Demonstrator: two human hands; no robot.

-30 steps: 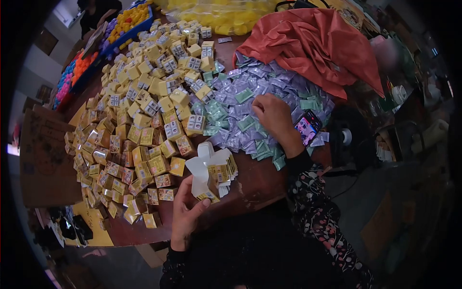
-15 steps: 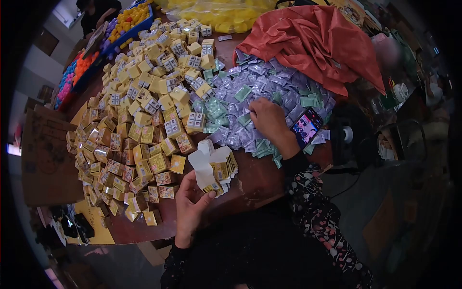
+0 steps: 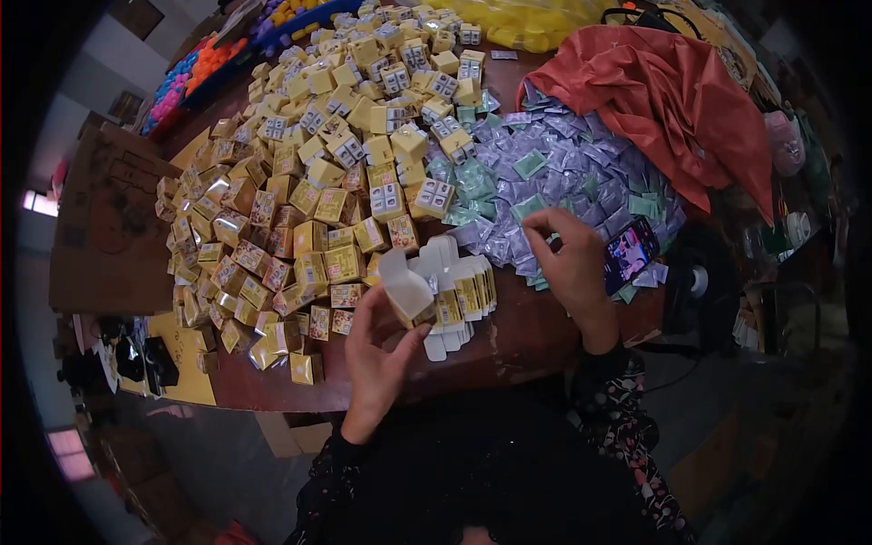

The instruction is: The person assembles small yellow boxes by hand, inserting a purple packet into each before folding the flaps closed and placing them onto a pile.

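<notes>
My left hand (image 3: 380, 350) grips a small yellow carton (image 3: 411, 312) between thumb and fingers, its white flaps (image 3: 406, 283) standing up open. Right beside it lies a stack of flattened cartons (image 3: 468, 300) with white edges. My right hand (image 3: 574, 263) hovers at the near edge of a heap of purple sachets (image 3: 581, 159) mixed with green sachets (image 3: 474, 180). Its thumb and index finger are curled together in a pinch; whatever may be between them I cannot make out.
A large heap of yellow boxes (image 3: 309, 238) covers the table's left side, some showing printed white faces. A lit phone (image 3: 630, 250) rests on the sachets at right. Behind lie a red cloth (image 3: 654, 100) and a yellow bag (image 3: 536, 27). A cardboard box (image 3: 109, 222) stands at left.
My left hand has picked up a carton, which now stands opened out in its grip. My right hand has drawn back from the sachets toward me. The view has shifted.
</notes>
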